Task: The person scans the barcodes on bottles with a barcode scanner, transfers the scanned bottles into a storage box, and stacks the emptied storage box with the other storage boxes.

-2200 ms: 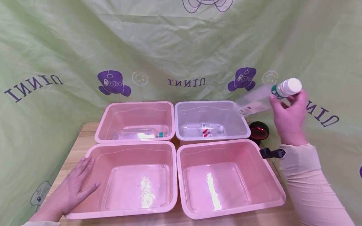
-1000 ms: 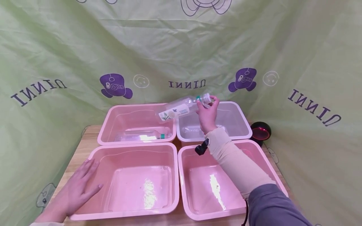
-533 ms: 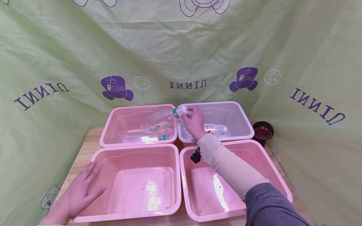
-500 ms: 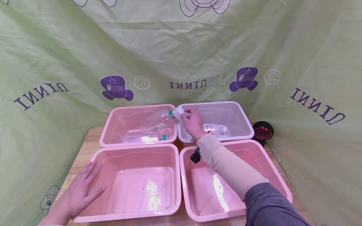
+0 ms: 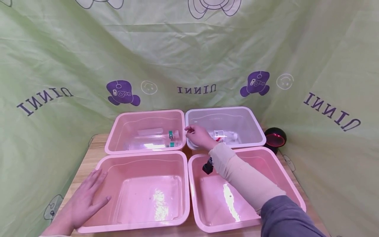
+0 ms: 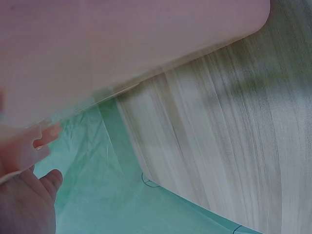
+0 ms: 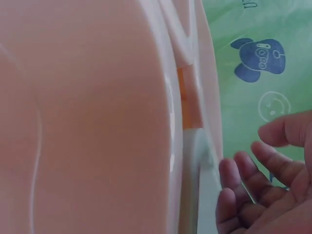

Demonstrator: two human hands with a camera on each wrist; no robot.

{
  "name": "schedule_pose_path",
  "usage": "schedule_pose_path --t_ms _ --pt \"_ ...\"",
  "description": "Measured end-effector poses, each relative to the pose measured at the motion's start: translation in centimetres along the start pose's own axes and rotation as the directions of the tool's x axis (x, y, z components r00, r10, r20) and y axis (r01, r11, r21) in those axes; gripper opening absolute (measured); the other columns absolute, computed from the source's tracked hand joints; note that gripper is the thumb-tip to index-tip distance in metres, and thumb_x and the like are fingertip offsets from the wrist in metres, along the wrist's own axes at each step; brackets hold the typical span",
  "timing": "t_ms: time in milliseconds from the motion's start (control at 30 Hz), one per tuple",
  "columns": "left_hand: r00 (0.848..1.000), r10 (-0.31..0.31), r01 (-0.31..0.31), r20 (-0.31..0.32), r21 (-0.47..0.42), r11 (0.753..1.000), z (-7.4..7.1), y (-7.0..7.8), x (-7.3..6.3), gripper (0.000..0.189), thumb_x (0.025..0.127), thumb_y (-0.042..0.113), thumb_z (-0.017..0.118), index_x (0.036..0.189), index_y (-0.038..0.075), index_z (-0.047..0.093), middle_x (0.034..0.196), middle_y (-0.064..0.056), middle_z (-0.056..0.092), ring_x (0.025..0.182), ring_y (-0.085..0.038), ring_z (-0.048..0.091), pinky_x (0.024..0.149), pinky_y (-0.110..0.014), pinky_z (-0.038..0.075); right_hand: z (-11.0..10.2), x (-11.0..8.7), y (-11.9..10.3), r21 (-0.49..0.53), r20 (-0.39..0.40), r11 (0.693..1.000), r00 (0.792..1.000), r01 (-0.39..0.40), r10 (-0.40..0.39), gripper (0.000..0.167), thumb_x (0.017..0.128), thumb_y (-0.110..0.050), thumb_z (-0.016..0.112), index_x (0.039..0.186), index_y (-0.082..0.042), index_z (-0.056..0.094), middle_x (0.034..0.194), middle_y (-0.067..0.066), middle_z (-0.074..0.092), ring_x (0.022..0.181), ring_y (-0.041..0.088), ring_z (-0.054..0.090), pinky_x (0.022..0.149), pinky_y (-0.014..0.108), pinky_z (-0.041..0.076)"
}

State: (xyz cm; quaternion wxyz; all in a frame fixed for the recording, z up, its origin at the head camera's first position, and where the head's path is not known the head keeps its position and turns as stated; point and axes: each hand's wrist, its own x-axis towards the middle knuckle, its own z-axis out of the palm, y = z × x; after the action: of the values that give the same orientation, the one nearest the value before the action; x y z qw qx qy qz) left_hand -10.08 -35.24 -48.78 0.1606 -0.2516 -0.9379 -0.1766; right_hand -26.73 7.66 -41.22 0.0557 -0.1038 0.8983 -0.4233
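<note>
My right hand hovers over the adjoining rims of the two back basins, its fingers loosely bent and nothing between them; the right wrist view shows the same bare hand. Just left of it, in the back left pink basin, lie two clear plastic bottles side by side: one bottle behind, the other bottle in front, both with green neck bands. My left hand rests on the left rim of the front left pink basin, fingers extended. In the left wrist view, the hand is partly hidden.
A whitish basin at the back right holds a clear bottle with a red and white label. Another pink basin stands front right. A black round device sits by the right edge of the wooden table. Green cloth hangs behind.
From the right side, my right hand has carried a clear bottle left and let it go into the back left basin beside the other bottle. The left hand keeps to the rim.
</note>
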Motion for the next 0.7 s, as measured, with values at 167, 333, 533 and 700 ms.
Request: schedule_pose_path --t_ms 167,333,533,700 --pt "1.000 0.001 -0.001 0.010 -0.007 1.000 -0.1 0.1 0.1 0.087 0.087 0.029 0.077 0.160 0.006 0.036 0.160 -0.028 0.035 0.157 -0.019 0.009 0.119 -0.016 0.000 -1.0 -1.9 0.9 0.003 0.064 0.999 0.997 0.049 -0.050 0.029 0.097 -0.008 0.059 0.121 0.006 0.067 0.103 0.012 0.069 0.100 0.027 0.065 0.092 0.036 0.053" --pt "1.000 0.007 -0.007 0.017 -0.008 1.000 -0.2 -0.1 0.4 0.086 0.088 0.028 0.077 0.159 0.000 0.037 0.163 -0.026 0.031 0.157 -0.016 0.006 0.118 -0.015 -0.001 -2.9 -4.1 1.5 0.038 0.083 0.998 0.995 0.058 -0.061 0.029 0.097 -0.008 0.061 0.122 0.007 0.067 0.104 0.013 0.069 0.099 0.027 0.064 0.090 0.036 0.053" --pt "0.999 0.041 -0.041 0.012 -0.006 0.999 0.0 -0.6 0.8 0.088 0.086 0.029 0.079 0.159 0.001 0.037 0.163 -0.024 0.032 0.156 -0.015 0.007 0.117 -0.014 0.001 -5.2 -7.3 2.9 0.070 0.108 0.997 0.993 0.044 -0.051 0.028 0.098 -0.008 0.062 0.122 0.005 0.067 0.105 0.013 0.069 0.098 0.026 0.065 0.086 0.036 0.055" --pt "0.997 0.022 -0.020 0.075 -0.031 0.999 -1.0 -0.2 1.3 0.082 0.087 0.028 0.078 0.154 -0.004 0.043 0.150 -0.036 0.042 0.151 -0.042 0.024 0.111 -0.007 0.000 -7.3 -9.9 4.8 0.023 0.067 0.998 0.996 0.056 -0.057 0.024 0.098 -0.006 0.064 0.119 0.005 0.068 0.102 0.010 0.069 0.096 0.024 0.065 0.088 0.038 0.054"
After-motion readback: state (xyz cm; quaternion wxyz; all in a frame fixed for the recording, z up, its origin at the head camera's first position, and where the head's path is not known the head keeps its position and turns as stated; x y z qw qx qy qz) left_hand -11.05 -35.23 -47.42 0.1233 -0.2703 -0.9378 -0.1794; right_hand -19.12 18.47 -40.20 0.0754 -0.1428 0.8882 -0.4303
